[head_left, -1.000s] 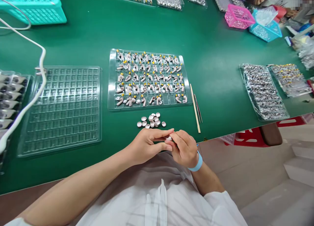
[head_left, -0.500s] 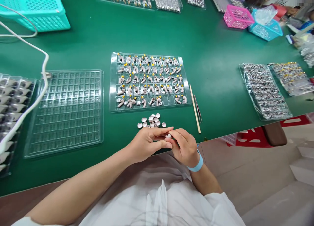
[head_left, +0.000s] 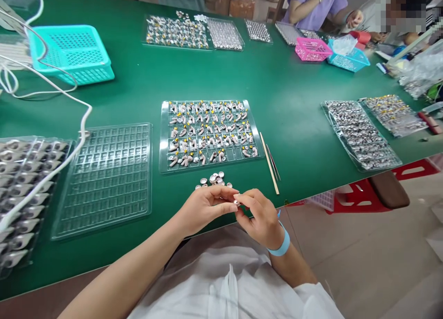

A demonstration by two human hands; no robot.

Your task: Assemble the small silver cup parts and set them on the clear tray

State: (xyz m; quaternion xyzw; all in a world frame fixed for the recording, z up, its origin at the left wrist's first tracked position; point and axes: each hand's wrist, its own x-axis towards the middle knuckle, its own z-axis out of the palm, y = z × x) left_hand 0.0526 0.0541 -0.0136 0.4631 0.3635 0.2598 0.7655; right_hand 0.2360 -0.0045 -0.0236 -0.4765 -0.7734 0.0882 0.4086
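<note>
My left hand (head_left: 204,208) and my right hand (head_left: 259,215) meet at the table's near edge, fingertips pinched together on a small white part (head_left: 236,202). Just beyond them lies a little heap of round silver caps (head_left: 214,179). Behind the caps sits a clear tray (head_left: 166,164) filled with small pale earbud-shaped parts with yellow tips (head_left: 209,132). A wooden stick (head_left: 269,167) and thin tweezers (head_left: 274,164) lie to the tray's right. My right wrist wears a blue band (head_left: 281,246).
An empty clear grid tray (head_left: 107,176) lies left, with a tray of silver pieces (head_left: 20,189) and a white cable (head_left: 69,153) beyond it. Trays of metal parts (head_left: 360,134) lie right. A teal basket (head_left: 71,53), pink basket (head_left: 312,49) and other people sit at the far side.
The view has tilted up, showing more of the far table and the people there. Both hands stay pinched on the small part at the table edge.
</note>
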